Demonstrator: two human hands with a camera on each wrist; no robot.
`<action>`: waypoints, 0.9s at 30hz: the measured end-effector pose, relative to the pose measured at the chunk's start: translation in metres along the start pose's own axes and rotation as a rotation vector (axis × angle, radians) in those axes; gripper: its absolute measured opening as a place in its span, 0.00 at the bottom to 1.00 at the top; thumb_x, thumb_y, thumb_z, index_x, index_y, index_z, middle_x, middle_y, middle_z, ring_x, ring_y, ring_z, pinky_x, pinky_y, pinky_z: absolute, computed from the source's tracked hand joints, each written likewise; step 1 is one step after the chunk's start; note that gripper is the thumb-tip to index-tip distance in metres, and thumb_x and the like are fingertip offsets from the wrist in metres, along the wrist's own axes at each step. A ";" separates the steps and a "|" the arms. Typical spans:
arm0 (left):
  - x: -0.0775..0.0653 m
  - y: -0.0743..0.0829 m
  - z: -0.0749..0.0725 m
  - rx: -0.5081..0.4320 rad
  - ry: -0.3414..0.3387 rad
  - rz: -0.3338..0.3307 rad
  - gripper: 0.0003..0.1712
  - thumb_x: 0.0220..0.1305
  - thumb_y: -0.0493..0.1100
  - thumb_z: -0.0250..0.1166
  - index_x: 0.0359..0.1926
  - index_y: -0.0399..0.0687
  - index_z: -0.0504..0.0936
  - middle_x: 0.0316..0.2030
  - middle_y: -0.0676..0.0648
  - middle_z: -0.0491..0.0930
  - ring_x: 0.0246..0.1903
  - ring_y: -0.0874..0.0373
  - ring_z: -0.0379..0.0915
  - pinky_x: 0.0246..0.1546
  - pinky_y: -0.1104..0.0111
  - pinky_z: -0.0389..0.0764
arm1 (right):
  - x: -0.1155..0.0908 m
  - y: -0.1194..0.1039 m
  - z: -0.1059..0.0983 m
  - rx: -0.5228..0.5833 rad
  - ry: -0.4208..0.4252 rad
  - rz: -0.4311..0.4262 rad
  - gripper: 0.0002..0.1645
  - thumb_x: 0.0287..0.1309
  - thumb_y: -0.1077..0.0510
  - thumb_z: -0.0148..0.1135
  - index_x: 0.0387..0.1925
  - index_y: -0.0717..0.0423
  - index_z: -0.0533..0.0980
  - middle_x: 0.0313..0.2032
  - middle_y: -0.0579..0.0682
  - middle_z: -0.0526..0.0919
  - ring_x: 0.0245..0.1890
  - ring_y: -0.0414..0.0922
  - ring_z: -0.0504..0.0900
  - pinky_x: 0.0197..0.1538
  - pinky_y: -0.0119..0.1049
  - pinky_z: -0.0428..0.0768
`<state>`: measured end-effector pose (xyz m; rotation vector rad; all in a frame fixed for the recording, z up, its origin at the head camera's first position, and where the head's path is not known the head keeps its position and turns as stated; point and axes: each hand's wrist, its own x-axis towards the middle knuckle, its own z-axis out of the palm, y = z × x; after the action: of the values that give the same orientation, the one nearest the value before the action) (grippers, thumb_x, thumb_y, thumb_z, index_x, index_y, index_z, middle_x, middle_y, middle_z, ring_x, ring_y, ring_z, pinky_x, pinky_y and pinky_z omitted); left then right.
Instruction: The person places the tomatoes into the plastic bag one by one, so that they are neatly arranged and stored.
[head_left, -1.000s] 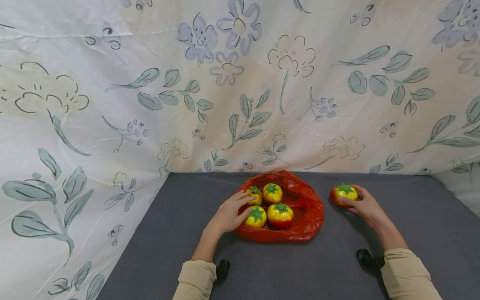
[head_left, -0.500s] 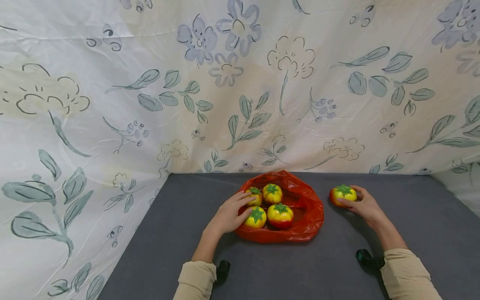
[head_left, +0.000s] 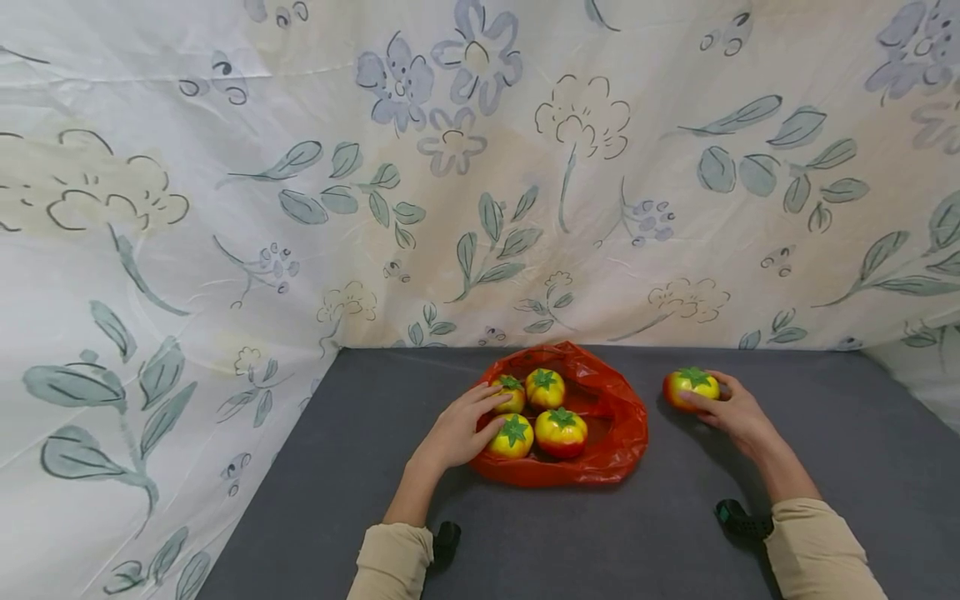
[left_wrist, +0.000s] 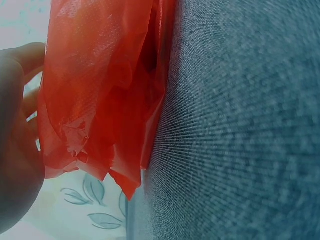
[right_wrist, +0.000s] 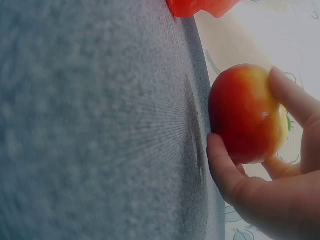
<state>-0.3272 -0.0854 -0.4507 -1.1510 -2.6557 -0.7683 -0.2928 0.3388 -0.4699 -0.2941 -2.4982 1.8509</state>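
In the head view a red plastic bag [head_left: 622, 433] lies with its mouth spread wide, and several yellow-and-red tomatoes [head_left: 561, 433] with green leafy tops sit inside. My left hand [head_left: 459, 427] rests over the bag's left rim, thumb and fingers reaching across it beside the left tomatoes [head_left: 512, 437]. From the left wrist view, the crinkled outer side of the bag [left_wrist: 95, 100] hides most of those fingers. To the right of the bag, my right hand [head_left: 738, 417] grips another tomato [right_wrist: 245, 115] between thumb and fingers, close over the table with a shadow beneath.
A dark grey cloth-covered table [head_left: 585, 542] lies under everything. A pale floral curtain [head_left: 480, 208] hangs behind it and along the left side. Black straps with small devices [head_left: 742, 521] sit at both wrists.
My right hand with the tomato shifts slightly left, then back a little to the right. The left hand and the bag stay in place.
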 end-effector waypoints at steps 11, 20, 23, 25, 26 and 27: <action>0.000 0.001 0.001 0.014 -0.004 -0.013 0.25 0.69 0.47 0.58 0.65 0.51 0.72 0.65 0.45 0.66 0.68 0.49 0.53 0.63 0.49 0.59 | -0.001 -0.005 -0.001 0.074 0.036 -0.002 0.61 0.61 0.43 0.59 0.72 0.65 0.30 0.67 0.76 0.40 0.63 0.65 0.56 0.50 0.38 0.78; 0.000 0.001 0.000 0.010 -0.003 -0.005 0.24 0.68 0.47 0.59 0.64 0.50 0.73 0.65 0.45 0.66 0.68 0.49 0.53 0.63 0.49 0.59 | 0.010 0.005 -0.007 0.146 0.122 -0.058 0.61 0.58 0.42 0.63 0.74 0.57 0.33 0.67 0.72 0.42 0.57 0.54 0.64 0.47 0.30 0.78; 0.000 0.001 0.000 0.007 -0.004 -0.003 0.24 0.68 0.46 0.59 0.64 0.50 0.73 0.65 0.44 0.66 0.68 0.48 0.53 0.63 0.49 0.59 | 0.018 0.012 -0.009 0.161 0.146 -0.073 0.62 0.56 0.40 0.64 0.75 0.55 0.34 0.68 0.69 0.42 0.57 0.53 0.64 0.46 0.29 0.78; -0.001 0.001 0.000 0.001 -0.004 -0.002 0.24 0.68 0.46 0.59 0.64 0.49 0.73 0.65 0.44 0.66 0.68 0.48 0.54 0.63 0.48 0.59 | 0.025 0.019 -0.011 0.168 0.164 -0.087 0.63 0.53 0.38 0.65 0.75 0.52 0.36 0.68 0.69 0.42 0.57 0.53 0.63 0.43 0.26 0.79; -0.001 0.001 -0.001 -0.002 -0.004 -0.001 0.24 0.68 0.46 0.59 0.64 0.49 0.73 0.65 0.44 0.66 0.68 0.48 0.54 0.63 0.48 0.59 | 0.028 0.021 -0.012 0.178 0.169 -0.087 0.63 0.52 0.38 0.66 0.75 0.51 0.37 0.68 0.68 0.43 0.58 0.55 0.63 0.43 0.27 0.79; 0.000 0.001 -0.001 -0.005 -0.003 0.001 0.24 0.68 0.46 0.59 0.64 0.49 0.73 0.65 0.43 0.66 0.67 0.48 0.54 0.62 0.48 0.60 | 0.029 0.021 -0.012 0.184 0.174 -0.084 0.64 0.52 0.37 0.66 0.75 0.51 0.38 0.69 0.67 0.43 0.58 0.54 0.62 0.43 0.27 0.79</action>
<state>-0.3260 -0.0853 -0.4499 -1.1552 -2.6572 -0.7743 -0.3169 0.3608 -0.4893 -0.3239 -2.1767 1.9144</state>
